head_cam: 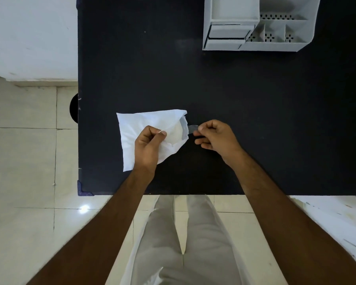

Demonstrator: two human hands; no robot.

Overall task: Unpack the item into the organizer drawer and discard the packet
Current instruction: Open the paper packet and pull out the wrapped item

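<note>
A white plastic packet (140,126) lies near the front left of the black table (234,99). Its right end is torn open, showing a grey inner lining. My left hand (149,145) pinches the packet near that open end. My right hand (215,135) is just right of the opening, fingers closed on a small grey strip (192,128) that reaches toward the packet's mouth. Whether the strip is still joined to the packet I cannot tell. The white organizer (257,25) stands at the far right of the table, with a shut drawer (227,34) on its left front side.
The organizer has several open compartments with perforated floors (275,36) to the right of the drawer. The table's left edge (78,120) borders tiled floor. A dark round object (74,108) peeks out below that edge. My legs stand at the front edge.
</note>
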